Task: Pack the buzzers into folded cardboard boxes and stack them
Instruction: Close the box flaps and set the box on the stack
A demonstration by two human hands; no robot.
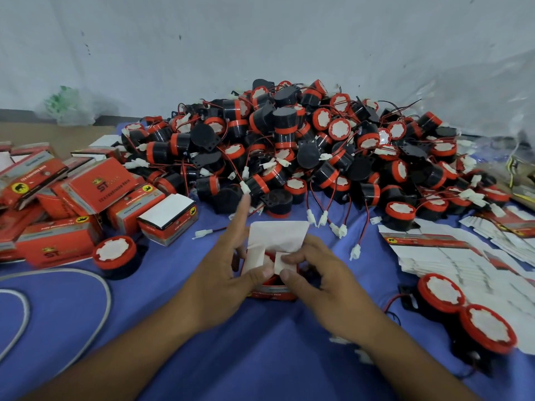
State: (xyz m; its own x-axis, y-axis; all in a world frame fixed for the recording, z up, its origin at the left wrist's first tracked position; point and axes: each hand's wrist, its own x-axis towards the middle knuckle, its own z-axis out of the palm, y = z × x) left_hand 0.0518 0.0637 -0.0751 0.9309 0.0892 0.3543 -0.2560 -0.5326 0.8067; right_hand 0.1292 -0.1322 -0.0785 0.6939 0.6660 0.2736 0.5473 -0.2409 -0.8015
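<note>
A small red cardboard box [272, 293] stands on the blue cloth in the middle, its white top flaps [278, 237] up. A red-rimmed buzzer shows inside it. My left hand [223, 273] grips the box's left side, thumb on a side flap and index finger stretched out. My right hand [324, 282] pinches the right side flap with thumb and fingers. Behind lies a big heap of black-and-red buzzers [289, 146] with red wires and white plugs. Packed red boxes [95, 192] lie jumbled at the left. Flat unfolded boxes [451, 256] are fanned out at the right.
Loose buzzers sit near me: one [115, 256] at the left, two [466, 314] at the right. A grey cable [98, 285] loops over the blue cloth [173, 357] at the lower left. Clear plastic sheeting [492, 96] rises at the back right by a pale wall.
</note>
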